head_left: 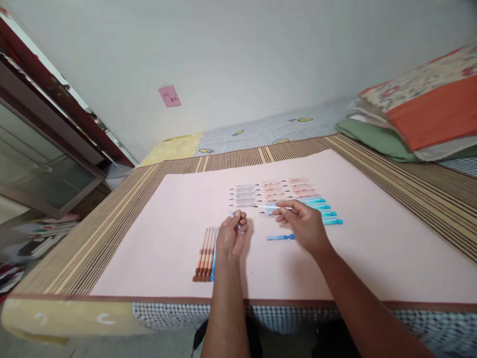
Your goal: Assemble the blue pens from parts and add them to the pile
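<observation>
Pink mat (149,238) | left hand (231,234) gripping pale-blue stick (231,214) | right hand (302,223) pinching dark-tipped refill (266,207)

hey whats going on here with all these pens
A person is working with pen parts over a pink sheet. The right hand holds a thin white refill with a dark tip, and the left hand grips a small pale blue piece. More refills lie in rows beyond the hands, with turquoise pieces by the right hand. Brown-ended pens lie side by side near the left forearm.
</observation>
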Tool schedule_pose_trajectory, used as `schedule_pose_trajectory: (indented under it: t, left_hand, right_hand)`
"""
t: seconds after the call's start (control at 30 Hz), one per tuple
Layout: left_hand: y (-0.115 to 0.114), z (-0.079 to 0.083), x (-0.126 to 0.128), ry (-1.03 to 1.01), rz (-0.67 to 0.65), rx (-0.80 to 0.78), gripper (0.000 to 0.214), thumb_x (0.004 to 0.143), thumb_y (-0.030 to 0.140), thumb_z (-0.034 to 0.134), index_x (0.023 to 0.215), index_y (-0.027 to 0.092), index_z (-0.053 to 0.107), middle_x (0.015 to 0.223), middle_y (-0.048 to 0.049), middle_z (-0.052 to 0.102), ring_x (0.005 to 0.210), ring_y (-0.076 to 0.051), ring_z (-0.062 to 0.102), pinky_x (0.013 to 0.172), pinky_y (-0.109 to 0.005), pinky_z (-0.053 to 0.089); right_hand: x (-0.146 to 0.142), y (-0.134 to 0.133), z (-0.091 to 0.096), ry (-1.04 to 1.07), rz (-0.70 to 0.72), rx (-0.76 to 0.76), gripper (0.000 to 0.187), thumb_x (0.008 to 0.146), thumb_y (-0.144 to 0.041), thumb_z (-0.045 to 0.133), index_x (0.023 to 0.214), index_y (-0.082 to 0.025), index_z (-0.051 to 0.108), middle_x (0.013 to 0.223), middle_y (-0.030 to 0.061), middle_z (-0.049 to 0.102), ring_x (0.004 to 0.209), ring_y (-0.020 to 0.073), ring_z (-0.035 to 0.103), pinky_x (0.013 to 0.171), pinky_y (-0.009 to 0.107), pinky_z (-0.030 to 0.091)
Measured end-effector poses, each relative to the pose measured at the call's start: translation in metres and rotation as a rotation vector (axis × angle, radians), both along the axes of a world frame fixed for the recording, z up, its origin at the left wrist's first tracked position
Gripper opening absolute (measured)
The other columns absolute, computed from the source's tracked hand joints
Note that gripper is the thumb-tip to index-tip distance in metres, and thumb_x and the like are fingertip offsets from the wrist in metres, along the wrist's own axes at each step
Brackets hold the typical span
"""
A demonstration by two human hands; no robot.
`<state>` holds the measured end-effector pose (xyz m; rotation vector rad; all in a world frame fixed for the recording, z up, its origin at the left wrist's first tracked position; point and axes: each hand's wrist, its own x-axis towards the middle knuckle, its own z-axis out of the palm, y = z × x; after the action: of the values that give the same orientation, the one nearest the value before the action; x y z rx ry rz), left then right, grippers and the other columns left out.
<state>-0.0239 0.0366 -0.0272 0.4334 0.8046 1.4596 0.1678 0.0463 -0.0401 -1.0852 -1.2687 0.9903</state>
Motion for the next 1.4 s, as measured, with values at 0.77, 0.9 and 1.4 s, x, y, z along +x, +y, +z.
schedule_pose_trajectory:
  t: [0.77, 0.9, 1.4]
  left_hand:
    - [-0.001, 0.005, 0.005, -0.447, 0.074, -0.073, 0.017, 0.096, 0.005, 0.051, 0.084, 0.009, 0.063, 0.081, -0.0052, 0.065, 0.051, -0.001, 0.045, 0.039, -0.011, 0.029]
    - [-0.002, 0.006, 0.006, -0.458, 0.091, -0.096, 0.016, 0.096, 0.006, 0.051, 0.085, 0.008, 0.063, 0.085, -0.0081, 0.069, 0.050, -0.002, 0.045, 0.039, -0.011, 0.029]
    - [-0.003, 0.005, 0.009, -0.439, 0.083, -0.092, 0.013, 0.095, 0.006, 0.054, 0.086, 0.008, 0.064, 0.091, -0.0117, 0.073, 0.052, -0.003, 0.047, 0.040, -0.012, 0.031]
  right_hand:
    - [-0.019, -0.024, 0.018, -0.075, 0.062, 0.078, 0.029, 0.090, -0.045, 0.068, 0.102, -0.020, 0.074, 0.086, 0.0083, 0.078, 0.072, 0.0184, 0.072, 0.065, 0.030, 0.061]
    - [-0.019, -0.023, 0.016, -0.095, 0.036, 0.085, 0.030, 0.090, -0.046, 0.067, 0.103, -0.019, 0.074, 0.086, 0.0083, 0.078, 0.072, 0.0188, 0.072, 0.064, 0.031, 0.061]
    - [-0.019, -0.022, 0.014, -0.084, -0.001, 0.108, 0.028, 0.091, -0.044, 0.067, 0.102, -0.020, 0.073, 0.086, 0.0075, 0.078, 0.070, 0.0187, 0.072, 0.067, 0.033, 0.062]
